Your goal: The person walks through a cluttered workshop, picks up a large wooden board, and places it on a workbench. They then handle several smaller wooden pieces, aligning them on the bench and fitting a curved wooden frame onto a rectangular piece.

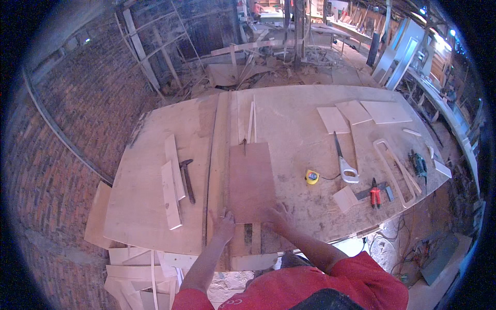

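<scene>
A reddish-brown plywood panel (252,181) lies flat on the large wooden worktable (294,119), close to its near edge. My left hand (223,226) rests at the panel's near left corner, its fingers stretched forward beside the edge. At the near right corner, my right hand (279,218) lies with spread fingers touching the panel. A long wooden strip (221,134) runs along the table left of the panel. Two thin slats (252,121) meet the panel's far end, where a small dark tool (244,145) sits.
Left are a hammer (188,181) and wood strips (169,194). Right are a yellow tape measure (312,177), a handsaw (347,168), red-handled pliers (375,195), a green power tool (418,164) and thin boards (385,112). A brick wall (72,155) stands left.
</scene>
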A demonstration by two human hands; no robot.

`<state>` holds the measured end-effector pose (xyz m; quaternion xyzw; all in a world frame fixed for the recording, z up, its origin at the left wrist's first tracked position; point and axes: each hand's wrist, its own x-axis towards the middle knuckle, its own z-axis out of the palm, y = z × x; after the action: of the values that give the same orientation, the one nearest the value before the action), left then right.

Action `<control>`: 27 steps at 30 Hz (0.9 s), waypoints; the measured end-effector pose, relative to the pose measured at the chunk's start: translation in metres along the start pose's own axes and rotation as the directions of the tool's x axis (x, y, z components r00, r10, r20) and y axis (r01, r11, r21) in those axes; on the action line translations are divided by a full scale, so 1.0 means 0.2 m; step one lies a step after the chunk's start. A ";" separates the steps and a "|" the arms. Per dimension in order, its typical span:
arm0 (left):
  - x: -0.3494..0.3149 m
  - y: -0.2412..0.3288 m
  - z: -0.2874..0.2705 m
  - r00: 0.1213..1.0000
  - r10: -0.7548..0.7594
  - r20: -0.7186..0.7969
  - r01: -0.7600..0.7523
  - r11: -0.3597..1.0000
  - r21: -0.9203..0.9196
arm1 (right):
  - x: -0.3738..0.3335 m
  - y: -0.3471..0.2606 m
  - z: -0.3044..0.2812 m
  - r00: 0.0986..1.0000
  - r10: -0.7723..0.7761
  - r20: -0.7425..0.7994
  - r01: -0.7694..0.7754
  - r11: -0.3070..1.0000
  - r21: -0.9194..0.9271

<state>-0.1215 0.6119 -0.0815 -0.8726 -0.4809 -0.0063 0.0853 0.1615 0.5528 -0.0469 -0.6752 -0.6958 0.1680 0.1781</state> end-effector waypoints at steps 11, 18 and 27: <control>0.04 0.02 -0.15 0.978 -0.062 0.198 0.067 0.998 -0.018 | 0.08 0.05 -0.05 0.987 0.011 0.159 0.012 0.990 -0.139; 0.05 0.06 -0.18 0.979 -0.020 0.203 -0.007 0.991 0.131 | 0.06 0.00 -0.16 0.999 -0.037 -0.005 0.037 0.999 -0.040; 0.11 0.04 -0.17 0.995 -0.070 0.065 0.069 0.998 0.005 | 0.16 -0.06 -0.29 0.992 -0.056 0.116 0.057 0.998 -0.005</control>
<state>-0.1012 0.6210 -0.0463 -0.8550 -0.5135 0.0196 0.0704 0.1784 0.5836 0.0108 -0.6449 -0.7246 0.1989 0.1396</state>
